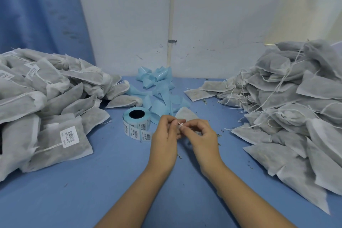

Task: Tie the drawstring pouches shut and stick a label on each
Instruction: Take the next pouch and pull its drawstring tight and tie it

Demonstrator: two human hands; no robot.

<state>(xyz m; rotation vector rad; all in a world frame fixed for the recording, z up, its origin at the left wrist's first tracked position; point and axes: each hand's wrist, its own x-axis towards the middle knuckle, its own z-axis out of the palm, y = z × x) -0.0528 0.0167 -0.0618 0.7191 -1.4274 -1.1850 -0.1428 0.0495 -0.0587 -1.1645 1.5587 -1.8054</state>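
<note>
In the middle of the blue table my left hand (165, 135) and my right hand (201, 134) meet, each pinching the white drawstring (181, 124) of a grey pouch (186, 114). The pouch lies just behind my fingers and is mostly hidden by them. A small white knot shows between my fingertips. A roll of barcode labels (137, 120) stands just left of my left hand, its loose end trailing toward me.
A heap of labelled grey pouches (46, 102) fills the left side. A heap of pouches with loose strings (288, 109) fills the right. Crumpled blue backing strips (159, 87) lie behind the roll, before the wall. Bare blue table (114, 181) lies between the heaps.
</note>
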